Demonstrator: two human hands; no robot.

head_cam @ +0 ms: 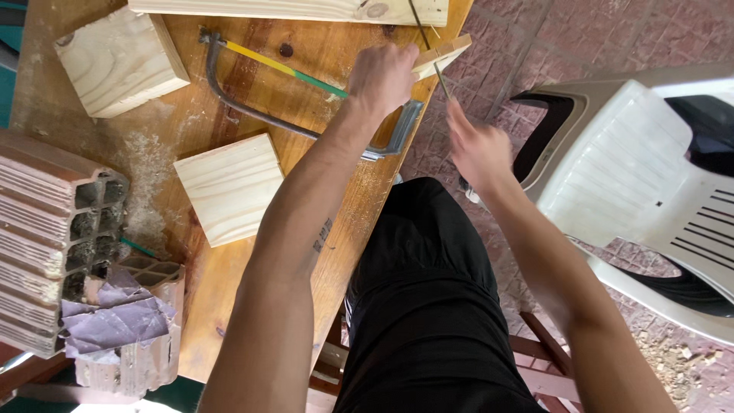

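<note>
My left hand point(382, 76) is closed down on a small thin wood piece point(442, 55) that sticks out over the right edge of the wooden surface point(229, 92), pinning it there. My right hand point(478, 149) is blurred, just off the edge, and its grip looks wrapped around a thin rod-like tool point(430, 50) that runs up across the wood piece; can't tell what kind of tool. Hacksaw point(306, 107) lies on the surface under my left wrist, unused. Square pine board point(229, 187) near-left of my forearm, thicker pine block point(118, 61) far left, long plank point(290, 9) along the far edge. Hollow clay bricks point(57, 237) at the left with crumpled sandpaper point(115, 317) on them. White plastic chair point(634, 183) to the right on the paved floor. To do this well, I judge: keep left-hand pressure firm close to the overhang so the piece doesn't chatter, keep strokes straight and light, fingers clear of the tool's line.
</note>
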